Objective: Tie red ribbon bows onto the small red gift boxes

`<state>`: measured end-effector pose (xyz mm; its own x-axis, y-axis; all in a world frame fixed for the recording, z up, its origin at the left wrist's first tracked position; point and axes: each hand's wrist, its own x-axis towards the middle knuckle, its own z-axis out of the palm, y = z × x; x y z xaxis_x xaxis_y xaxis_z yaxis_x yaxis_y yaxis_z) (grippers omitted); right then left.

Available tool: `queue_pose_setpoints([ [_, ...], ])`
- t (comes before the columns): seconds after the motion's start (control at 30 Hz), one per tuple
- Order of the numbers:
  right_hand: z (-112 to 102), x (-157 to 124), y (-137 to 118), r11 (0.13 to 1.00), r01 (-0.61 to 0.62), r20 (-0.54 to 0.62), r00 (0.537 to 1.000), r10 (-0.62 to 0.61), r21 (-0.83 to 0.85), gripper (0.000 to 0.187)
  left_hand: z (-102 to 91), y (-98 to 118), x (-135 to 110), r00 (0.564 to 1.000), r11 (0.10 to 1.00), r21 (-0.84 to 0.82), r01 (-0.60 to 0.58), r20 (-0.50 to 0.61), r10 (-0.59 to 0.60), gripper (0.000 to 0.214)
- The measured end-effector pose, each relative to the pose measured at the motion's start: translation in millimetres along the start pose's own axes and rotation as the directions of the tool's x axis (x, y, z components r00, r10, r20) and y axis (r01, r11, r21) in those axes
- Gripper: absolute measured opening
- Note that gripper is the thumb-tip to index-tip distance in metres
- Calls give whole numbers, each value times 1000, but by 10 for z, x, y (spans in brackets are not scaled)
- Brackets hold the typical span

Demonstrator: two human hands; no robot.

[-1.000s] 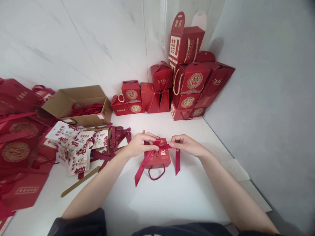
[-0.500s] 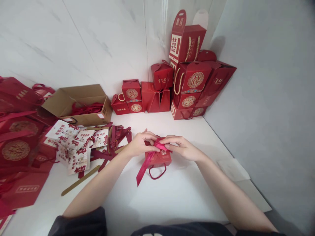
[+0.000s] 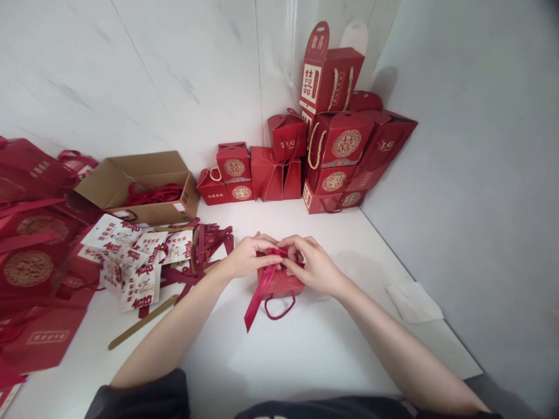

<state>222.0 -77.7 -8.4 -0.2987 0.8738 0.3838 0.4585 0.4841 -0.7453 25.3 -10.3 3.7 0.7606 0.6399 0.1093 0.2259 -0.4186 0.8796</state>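
A small red gift box (image 3: 282,283) with a cord handle stands on the white table (image 3: 305,349) in front of me. A red ribbon (image 3: 257,299) is looped at its top, and one tail hangs down the box's left side. My left hand (image 3: 247,256) pinches the ribbon at the top of the box from the left. From the right, my right hand (image 3: 312,265) closes its fingers on the same ribbon, touching the left hand's fingertips.
Stacked red gift boxes (image 3: 336,139) fill the far corner against the walls. A brown cardboard box (image 3: 140,186) holding red cords sits at the left, beside printed cards (image 3: 135,256), loose ribbons (image 3: 209,241) and flat red bags (image 3: 30,262). A white paper (image 3: 413,302) lies at the right edge.
My right hand has moved left from holding the ribbon stretched out to meet my left hand over the box. The right ribbon tail no longer hangs at the box's right side.
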Motion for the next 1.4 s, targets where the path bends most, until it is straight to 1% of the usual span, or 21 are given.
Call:
queue_pose_setpoints([
  [0.03, 5, -5, 7, 999, -21, -35, 999, 23, 38, 23, 7, 0, -4, 1000, 999, -39, 20, 2, -20, 19],
  [0.13, 45, -4, 48, 991, -77, -138, 986, 92, 113, 8, 26, -2, -24, 994, 977, -183, 110, 23, -108, 23],
  [0.17, 66, 0, 66, 989, -94, -157, 981, 112, 116, 8, 29, 0, -30, 991, 970, -204, 131, 25, -129, 24],
  [0.3, 147, 16, 126, 984, -113, -212, 967, 141, 139, 11, 23, 25, -36, 991, 976, -172, 136, 5, -137, 26],
  [0.43, 159, 8, 149, 967, -67, -269, 954, 135, 245, 12, 7, 40, -32, 988, 968, -197, 155, 10, -157, 27],
  [0.5, 151, 1, 153, 955, -42, -235, 965, 114, 292, 11, 0, 32, -33, 986, 959, -229, 168, 35, -164, 27],
  [0.6, 162, -7, 170, 939, -21, -137, 988, 72, 344, 9, -9, 10, -33, 987, 956, -249, 157, 62, -146, 26],
  [0.67, 184, -11, 193, 940, -21, -130, 989, 69, 342, 8, -12, -3, -28, 987, 952, -264, 158, 65, -146, 25],
  [0.77, 200, -15, 234, 959, -4, -170, 984, 54, 282, 3, -8, -13, -15, 983, 933, -310, 181, 78, -165, 25],
  [0.83, 176, -14, 251, 975, 52, -172, 985, -14, 216, 3, -2, -14, -8, 982, 922, -338, 190, 89, -169, 24],
  [0.9, 123, -8, 252, 982, 127, -131, 985, -109, 140, 9, 3, -11, -4, 983, 916, -357, 184, 93, -161, 24],
  [0.97, 60, -4, 240, 981, 185, -59, 982, -181, 67, 15, 7, -6, -2, 984, 920, -352, 176, 83, -156, 23],
  [1.07, -4, -6, 220, 977, 211, 20, 977, -211, 20, 20, 12, 9, -4, 986, 948, -274, 164, 45, -158, 23],
  [1.13, -7, -12, 217, 979, 199, 20, 980, -200, 41, 16, 17, 35, -10, 989, 968, -203, 149, 30, -146, 25],
  [1.23, 23, -12, 216, 982, 156, -15, 988, -156, 107, 7, 25, 114, -27, 996, 991, -90, 95, 9, -94, 28],
  [1.33, 52, 1, 197, 983, 95, -36, 995, -91, 156, 3, 42, 229, -51, 999, 990, 132, 42, -38, -37, 17],
  [1.4, 64, 7, 175, 983, 59, -42, 998, -53, 171, 5, 72, 306, -68, 996, 948, 318, 25, -84, 2, 15],
])
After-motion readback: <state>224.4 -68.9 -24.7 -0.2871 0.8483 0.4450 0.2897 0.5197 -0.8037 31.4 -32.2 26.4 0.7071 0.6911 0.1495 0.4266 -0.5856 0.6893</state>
